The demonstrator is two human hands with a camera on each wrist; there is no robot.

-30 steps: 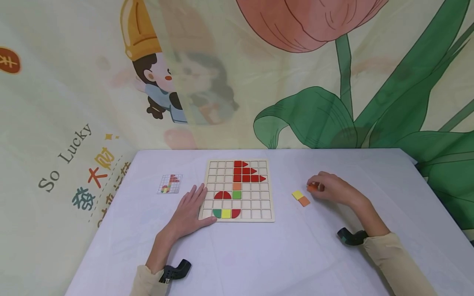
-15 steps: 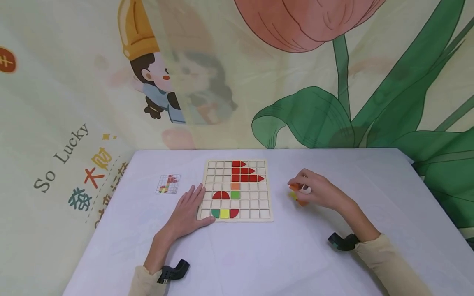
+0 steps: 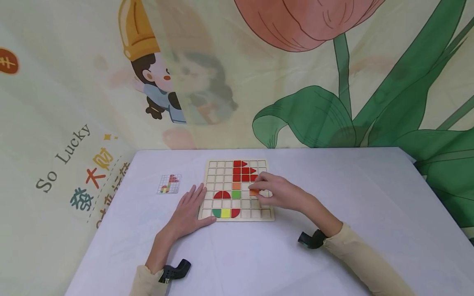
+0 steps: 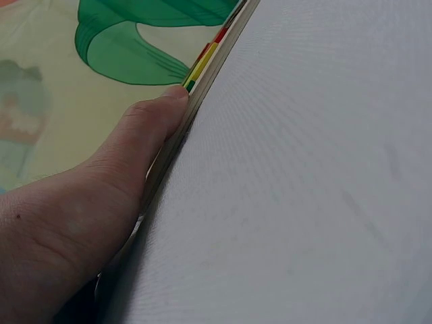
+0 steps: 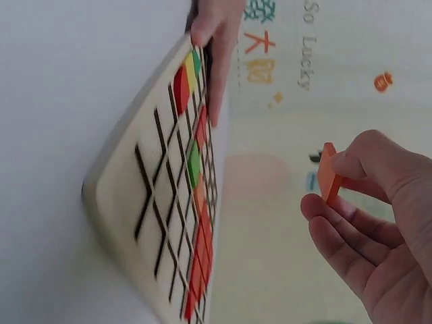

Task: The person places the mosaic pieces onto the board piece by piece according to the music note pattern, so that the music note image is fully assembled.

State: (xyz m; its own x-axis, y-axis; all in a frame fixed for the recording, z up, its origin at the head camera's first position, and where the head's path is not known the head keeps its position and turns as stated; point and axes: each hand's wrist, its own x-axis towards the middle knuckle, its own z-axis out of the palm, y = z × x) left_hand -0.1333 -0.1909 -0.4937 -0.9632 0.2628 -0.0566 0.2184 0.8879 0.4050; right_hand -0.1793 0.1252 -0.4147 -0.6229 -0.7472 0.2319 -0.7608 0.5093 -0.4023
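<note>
My left hand [image 3: 188, 211] lies with its fingers spread along the left edge of a wooden grid board [image 3: 274, 218]; its thumb touches the front corner, as the left wrist view shows too. My right hand [image 3: 279, 192] is over the board's right side, pinching an orange square tile [image 5: 327, 174] between thumb and fingers. In the right wrist view the tile stands on edge in the grip, apart from the board. Set in the grid are red tiles [image 3: 237, 170], an orange square [image 3: 236, 186], a green square [image 3: 235, 194], a red half-round pair [image 3: 222, 195] and a yellow square [image 3: 226, 213].
A small printed card [image 3: 169, 183] with a grid picture lies left of the board. Everything stands on a white-covered table [image 3: 237, 259], with a printed cloth [image 3: 222, 82] hanging behind its far edge. Black wrist cameras [image 3: 312, 239] are strapped to both wrists.
My right hand has moved left from the table to over the board with the orange tile. The yellow and orange tiles on the table no longer show. My left hand stays put.
</note>
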